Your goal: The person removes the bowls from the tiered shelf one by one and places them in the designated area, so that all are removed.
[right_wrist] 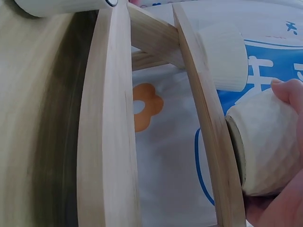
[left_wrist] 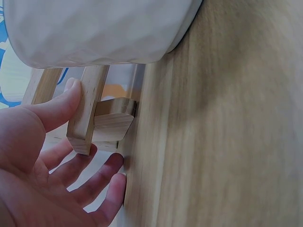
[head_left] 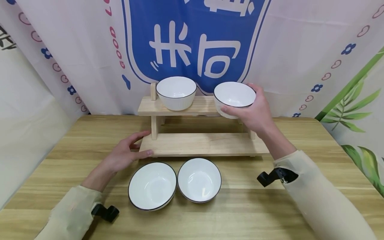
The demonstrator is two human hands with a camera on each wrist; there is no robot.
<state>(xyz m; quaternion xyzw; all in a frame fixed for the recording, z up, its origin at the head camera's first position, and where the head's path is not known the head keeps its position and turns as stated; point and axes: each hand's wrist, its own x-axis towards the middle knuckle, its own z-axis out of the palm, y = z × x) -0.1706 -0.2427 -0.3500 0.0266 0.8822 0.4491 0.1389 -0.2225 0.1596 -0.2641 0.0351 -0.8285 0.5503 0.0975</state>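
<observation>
My right hand [head_left: 255,111] grips a white bowl [head_left: 234,95] with a dark rim, thumb at the front and fingers round the far right side. In the right wrist view, this bowl's base [right_wrist: 235,151] is right at the upper board of a two-tier wooden stand [head_left: 204,144]. A second bowl [head_left: 176,93] sits upright on the left of the upper tier. My left hand [head_left: 124,155] holds the left end of the lower tier; the left wrist view shows the thumb on one face of the board [left_wrist: 87,109] and fingers curled by the other.
Two more white bowls, a left one [head_left: 152,186] and a right one [head_left: 199,180], stand side by side on the wooden table [head_left: 246,210] before the stand. A printed curtain [head_left: 288,66] hangs close behind the stand.
</observation>
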